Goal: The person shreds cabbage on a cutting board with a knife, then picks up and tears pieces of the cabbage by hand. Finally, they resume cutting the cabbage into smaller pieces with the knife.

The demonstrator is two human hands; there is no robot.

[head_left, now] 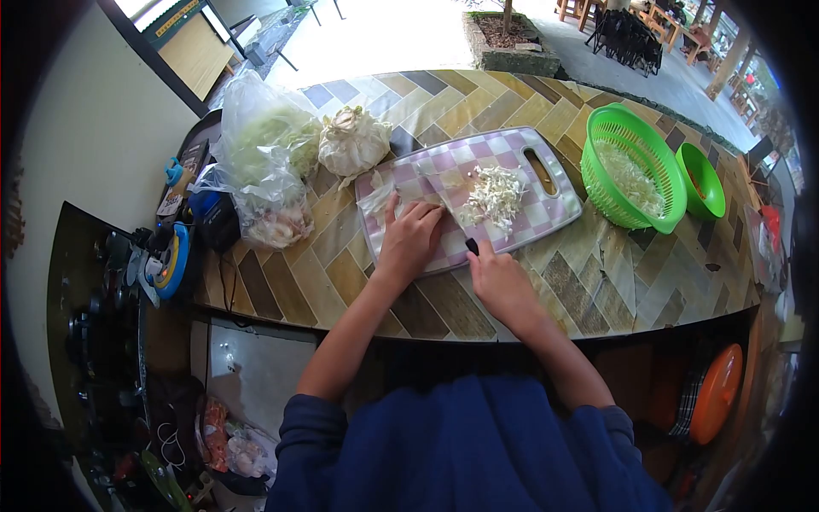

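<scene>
counter point(281, 282) carries a clear bag point(264, 145) of greens at 10 o'clock, checkered board point(546, 213) centre, green colander point(636, 132) at 2 o'clock. cabbage head point(351, 141) just beside the board, at 11. left hand point(409, 239) flat, grip open, pressing a leaf point(424, 185) on the board. right hand point(499, 282) at 6, grip closed on knife point(471, 247). chopped pile point(495, 196) on the board, 1 o'clock of knife.

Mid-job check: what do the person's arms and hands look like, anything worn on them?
The left hand and right hand are bare: no gloves, no watch or ring in view. The left sleeve and right sleeve are dark blue, plain, pushed up to about the elbows, forearms uncovered.
</scene>
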